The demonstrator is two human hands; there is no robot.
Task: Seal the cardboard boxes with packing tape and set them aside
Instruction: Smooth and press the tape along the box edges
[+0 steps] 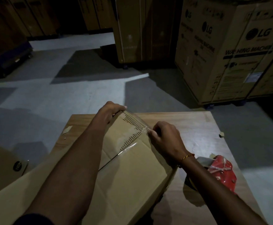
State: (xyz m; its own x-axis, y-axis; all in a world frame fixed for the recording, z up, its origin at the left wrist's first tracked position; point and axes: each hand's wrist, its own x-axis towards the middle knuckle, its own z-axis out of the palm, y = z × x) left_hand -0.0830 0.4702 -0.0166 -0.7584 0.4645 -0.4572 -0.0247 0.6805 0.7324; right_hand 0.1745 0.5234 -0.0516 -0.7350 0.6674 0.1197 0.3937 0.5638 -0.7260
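Note:
A brown cardboard box point(132, 169) lies on a wooden table point(196, 127), its top flaps closed along a centre seam. A strip of clear packing tape point(135, 123) stretches over the box's far corner. My left hand point(109, 111) grips the far edge of the box where the tape begins. My right hand point(163, 135) pinches the tape's near end at the box's right edge. A red tape dispenser point(222, 172) lies on the table just right of my right wrist.
Large appliance cartons point(226, 51) stand at the back right, a tall carton point(142, 30) stands behind centre, and more line the dark back wall. Another cardboard box point(2, 166) sits low at the left. Grey floor point(59, 98) stretches beyond the table.

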